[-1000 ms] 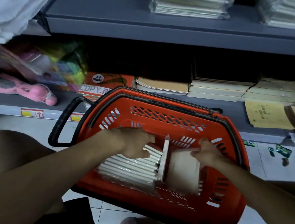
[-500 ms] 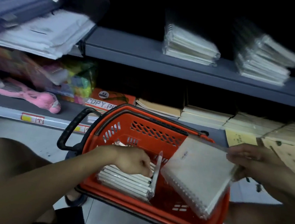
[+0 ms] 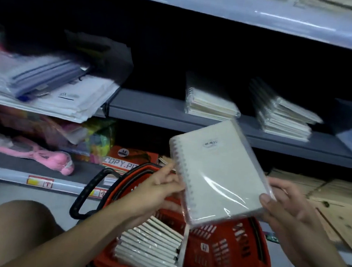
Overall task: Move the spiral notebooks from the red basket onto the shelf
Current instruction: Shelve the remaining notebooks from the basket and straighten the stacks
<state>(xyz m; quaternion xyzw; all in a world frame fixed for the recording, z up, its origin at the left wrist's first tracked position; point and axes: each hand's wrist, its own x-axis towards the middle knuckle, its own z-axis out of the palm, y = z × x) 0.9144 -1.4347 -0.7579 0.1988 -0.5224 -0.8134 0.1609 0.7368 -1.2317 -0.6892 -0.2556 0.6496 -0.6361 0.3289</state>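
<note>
Shelf (image 3: 172,114) ahead carries two notebook stacks (image 3: 209,103), plastic folders to the left, copy paper box (image 3: 126,161) and pink toy (image 3: 41,155) lower down. Wrapped spiral notebook (image 3: 220,173), white cover, tilted, is held above red basket (image 3: 224,250): left hand (image 3: 162,187) pinches the spiral edge, right hand (image 3: 287,207) grips the opposite side. More notebooks (image 3: 150,248) stand in the basket.

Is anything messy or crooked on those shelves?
Yes. The right-hand stack of notebooks on the grey shelf leans, its top ones slid sideways, while the stack beside it sits neater. On the left, a pile of plastic folders hangs out past the shelf edge.
</note>
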